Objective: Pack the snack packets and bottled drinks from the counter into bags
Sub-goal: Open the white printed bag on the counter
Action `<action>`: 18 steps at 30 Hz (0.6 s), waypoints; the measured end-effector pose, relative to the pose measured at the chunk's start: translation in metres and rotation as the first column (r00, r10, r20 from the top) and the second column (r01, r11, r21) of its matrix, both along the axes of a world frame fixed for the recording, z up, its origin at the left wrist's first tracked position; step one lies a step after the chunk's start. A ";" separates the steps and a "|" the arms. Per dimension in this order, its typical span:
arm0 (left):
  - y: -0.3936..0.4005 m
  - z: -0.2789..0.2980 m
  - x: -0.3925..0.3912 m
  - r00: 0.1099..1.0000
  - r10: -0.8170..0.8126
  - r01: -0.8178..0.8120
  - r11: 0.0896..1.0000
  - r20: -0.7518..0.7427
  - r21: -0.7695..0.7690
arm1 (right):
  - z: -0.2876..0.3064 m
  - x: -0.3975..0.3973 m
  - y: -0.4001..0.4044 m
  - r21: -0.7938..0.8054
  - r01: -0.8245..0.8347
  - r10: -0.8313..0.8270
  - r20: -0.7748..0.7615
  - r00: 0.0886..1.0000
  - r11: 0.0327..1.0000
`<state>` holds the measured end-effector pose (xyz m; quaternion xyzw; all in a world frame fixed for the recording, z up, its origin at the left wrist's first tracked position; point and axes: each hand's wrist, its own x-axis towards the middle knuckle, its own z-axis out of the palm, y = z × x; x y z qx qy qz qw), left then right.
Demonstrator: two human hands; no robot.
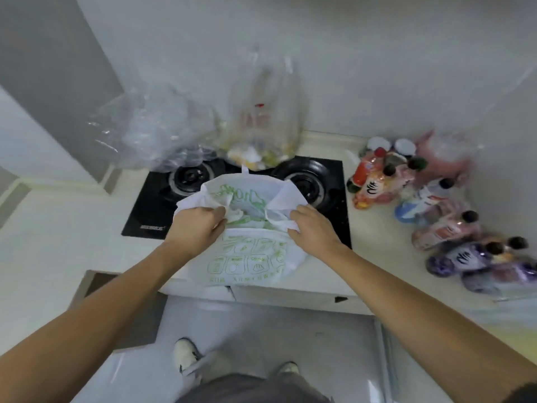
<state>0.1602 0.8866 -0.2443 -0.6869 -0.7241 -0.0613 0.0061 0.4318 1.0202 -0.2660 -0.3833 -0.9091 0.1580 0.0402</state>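
A white plastic bag (pixel 250 260) with green print lies on the counter's front edge, over the black gas hob (pixel 151 210). My left hand (pixel 197 225) grips the bag's left rim and my right hand (pixel 312 228) grips its right rim, holding the mouth apart. Several bottled drinks (pixel 374 181), orange, pink and purple, lie and stand in a heap on the counter at the right. A clear bag (pixel 267 123) holding snack packets stands upright behind the hob against the wall.
A crumpled clear plastic bag (pixel 154 132) sits at the back left of the hob. More purple bottles (pixel 465 260) lie near the counter's right front edge. The pale counter (pixel 58 228) extends left. My feet stand on the floor below.
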 end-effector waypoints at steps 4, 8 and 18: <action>0.049 -0.004 0.077 0.991 -0.131 0.131 0.991 0.013 -0.015 | 0.005 0.096 0.026 0.033 0.131 -0.133 0.070 0.989 0.991; 0.090 -0.012 0.133 0.967 -0.253 0.254 0.964 0.025 -0.077 | -0.004 0.158 0.039 0.033 0.245 -0.247 0.109 0.963 0.969; 0.171 -0.062 0.204 0.924 -0.383 0.371 0.899 -0.007 -0.234 | -0.040 0.229 0.072 0.056 0.385 -0.382 0.310 0.870 0.921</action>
